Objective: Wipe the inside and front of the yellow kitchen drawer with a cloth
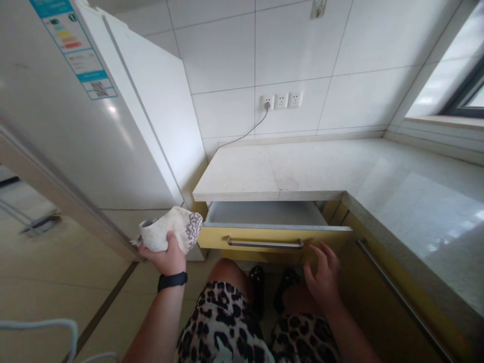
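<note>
My left hand (168, 257) is closed around a bunched white cloth (166, 229) with a grey patterned edge, held left of the drawer. In front of me a yellow drawer (212, 238) is pulled part way out from under the countertop. Its inside (264, 214) looks pale grey, and only part of the interior shows. A metal bar handle (264, 245) runs across the drawer front. Close to the right end of this handle is my right hand (323, 272), fingers apart and curved, holding nothing.
A pale stone countertop (321, 161) runs along the wall and turns toward me on the right. Below it there, a yellow cabinet front carries a long bar handle (401, 297). A white refrigerator (124, 131) stands at left. A plugged cord (245, 135) reaches the wall sockets (282, 101).
</note>
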A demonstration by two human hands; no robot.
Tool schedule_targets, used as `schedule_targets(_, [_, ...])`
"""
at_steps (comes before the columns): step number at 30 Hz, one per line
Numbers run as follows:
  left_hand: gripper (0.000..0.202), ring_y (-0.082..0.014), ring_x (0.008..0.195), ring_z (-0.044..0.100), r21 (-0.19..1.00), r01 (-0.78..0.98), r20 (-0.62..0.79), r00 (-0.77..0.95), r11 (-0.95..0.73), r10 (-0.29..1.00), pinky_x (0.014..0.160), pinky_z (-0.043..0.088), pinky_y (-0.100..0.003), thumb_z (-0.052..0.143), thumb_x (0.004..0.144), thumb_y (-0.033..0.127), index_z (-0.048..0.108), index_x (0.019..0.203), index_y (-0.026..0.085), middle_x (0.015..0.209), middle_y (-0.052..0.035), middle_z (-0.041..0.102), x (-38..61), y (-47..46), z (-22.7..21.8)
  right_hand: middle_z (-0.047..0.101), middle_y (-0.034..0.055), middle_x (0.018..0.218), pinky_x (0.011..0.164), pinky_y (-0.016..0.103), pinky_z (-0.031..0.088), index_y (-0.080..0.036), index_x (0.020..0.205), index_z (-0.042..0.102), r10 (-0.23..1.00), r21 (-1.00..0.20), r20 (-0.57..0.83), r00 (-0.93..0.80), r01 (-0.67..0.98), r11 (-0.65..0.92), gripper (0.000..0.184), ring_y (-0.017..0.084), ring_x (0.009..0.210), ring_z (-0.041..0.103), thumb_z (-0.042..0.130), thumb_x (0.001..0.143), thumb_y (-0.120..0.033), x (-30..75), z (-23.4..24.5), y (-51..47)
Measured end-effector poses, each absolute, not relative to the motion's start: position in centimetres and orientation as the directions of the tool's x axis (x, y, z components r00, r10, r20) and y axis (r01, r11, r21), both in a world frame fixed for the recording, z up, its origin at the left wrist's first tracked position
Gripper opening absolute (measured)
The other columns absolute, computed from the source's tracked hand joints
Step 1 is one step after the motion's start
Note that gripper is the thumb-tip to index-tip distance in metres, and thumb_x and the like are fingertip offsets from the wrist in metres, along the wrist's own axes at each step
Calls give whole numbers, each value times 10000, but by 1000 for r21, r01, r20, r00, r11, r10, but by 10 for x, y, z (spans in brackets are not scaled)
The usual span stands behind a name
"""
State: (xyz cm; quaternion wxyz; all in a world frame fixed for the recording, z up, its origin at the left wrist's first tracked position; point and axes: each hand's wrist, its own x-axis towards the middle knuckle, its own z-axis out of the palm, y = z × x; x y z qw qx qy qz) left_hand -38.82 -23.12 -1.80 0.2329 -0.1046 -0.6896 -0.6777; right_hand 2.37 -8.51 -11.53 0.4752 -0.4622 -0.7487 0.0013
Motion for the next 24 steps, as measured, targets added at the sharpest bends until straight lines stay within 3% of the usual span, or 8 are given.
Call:
schedule_targets(4, [692, -275, 1213, 564, 825, 552, 564, -786, 123, -253, 1047, 473, -460, 719, 736, 332, 346, 1291, 151, 1336, -169, 501, -427, -243, -14, 487, 171, 1344, 1066, 553, 386, -179, 1230, 564, 772, -535, 616, -160, 634, 558, 386, 339, 1270, 461, 525, 867, -306, 24, -153, -98])
schedule_targets(6, [701, -284, 1201, 570, 829, 543, 558, -800, 132, -221, 1036, 480, -462, 748, 697, 329, 380, 1264, 142, 1325, -170, 512, -439, -248, -17, 517, 165, 1289, 1057, 532, 399, -174, 1218, 554, 813, -628, 571, -114, 578, 521, 378, 319, 1228, 490, 512, 872, -321, 22, -169, -99])
schedule_targets(8, [706, -281, 1148, 604, 868, 485, 495, -864, 106, -95, 984, 514, -452, 770, 675, 346, 413, 1250, 145, 1291, -155, 548, -436, -247, -26, 542, 156, 1247, 1055, 517, 402, -172, 1228, 536, 852, -720, 522, -38, 516, 464, 393, 303, 1194, 510, 502, 872, -337, 19, -181, -95])
schedule_targets(11, [612, -252, 1071, 648, 912, 408, 392, -898, 49, 198, 912, 546, -418, 706, 760, 371, 435, 1275, 180, 1217, -112, 608, -402, -233, -44, 573, 135, 1206, 1059, 494, 401, -183, 1214, 535, 901, -809, 434, 18, 448, 381, 397, 286, 1167, 531, 502, 854, -349, 15, -194, -87])
schedule_targets(17, [438, -288, 1028, 656, 758, 639, 478, -680, 131, 556, 932, 524, -451, 706, 734, 325, 535, 1122, 212, 1062, -102, 657, -306, -192, -63, 609, 100, 1146, 1012, 437, 441, -209, 1106, 592, 942, -854, 330, -52, 409, 322, 324, 259, 1097, 575, 499, 818, -327, 17, -208, -80])
schedule_targets(24, [457, -327, 1092, 610, 473, 849, 578, -500, 235, 645, 950, 499, -448, 663, 763, 318, 518, 1171, 175, 1124, -150, 630, -268, -171, -57, 634, 107, 1075, 988, 425, 452, -200, 1057, 607, 955, -854, 292, -51, 436, 285, 292, 269, 1073, 593, 475, 817, -302, 18, -206, -80])
